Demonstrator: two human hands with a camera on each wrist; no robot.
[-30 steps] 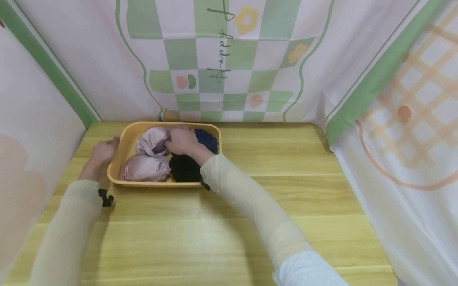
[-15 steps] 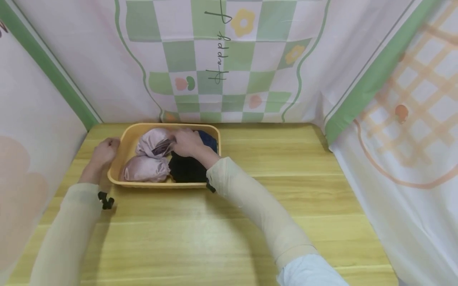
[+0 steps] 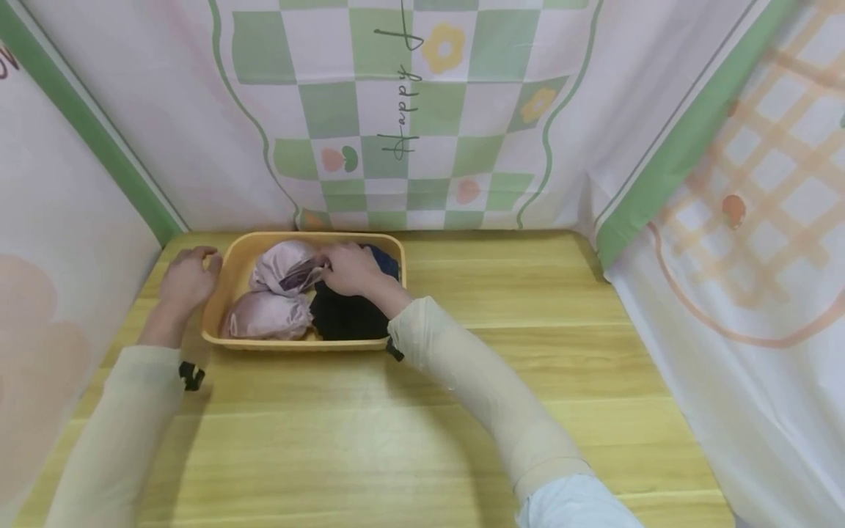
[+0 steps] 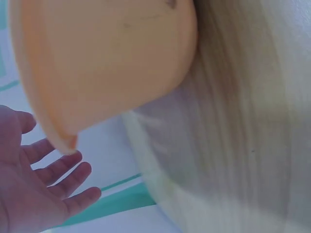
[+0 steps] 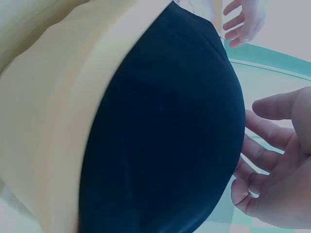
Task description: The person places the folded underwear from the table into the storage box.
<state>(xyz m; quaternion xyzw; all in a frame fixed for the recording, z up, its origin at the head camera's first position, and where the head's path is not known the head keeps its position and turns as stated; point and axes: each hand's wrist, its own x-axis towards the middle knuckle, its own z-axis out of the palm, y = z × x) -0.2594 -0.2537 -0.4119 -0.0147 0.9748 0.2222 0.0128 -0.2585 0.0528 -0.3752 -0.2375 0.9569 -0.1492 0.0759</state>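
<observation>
A yellow plastic basket point(image 3: 297, 345) stands at the table's back left. Inside lie two pink satiny cloth bundles, a front one point(image 3: 267, 315) and a back one point(image 3: 280, 264). Beside them are a black cloth bundle point(image 3: 346, 315) and a navy one point(image 3: 384, 260). My right hand point(image 3: 353, 270) reaches over the basket, at the back pink bundle's right edge. In the right wrist view its fingers bend loosely, some tips hidden behind the dark cloth point(image 5: 165, 126); nothing shows gripped. My left hand point(image 3: 188, 277) is beside the basket's left wall, fingers relaxed near the rim point(image 4: 68, 143).
The wooden table point(image 3: 317, 440) extends in front of the basket and to its right. A printed curtain point(image 3: 422, 110) hangs close behind the basket, and white cloth panels point(image 3: 72, 242) flank the table. Black wrist mounts point(image 3: 191, 375) stick out from the sleeves.
My right hand has drawn slightly right, away from the back pink bundle. My left hand has loosened from the basket's left rim, its fingers now more spread. The view has tilted slightly.
</observation>
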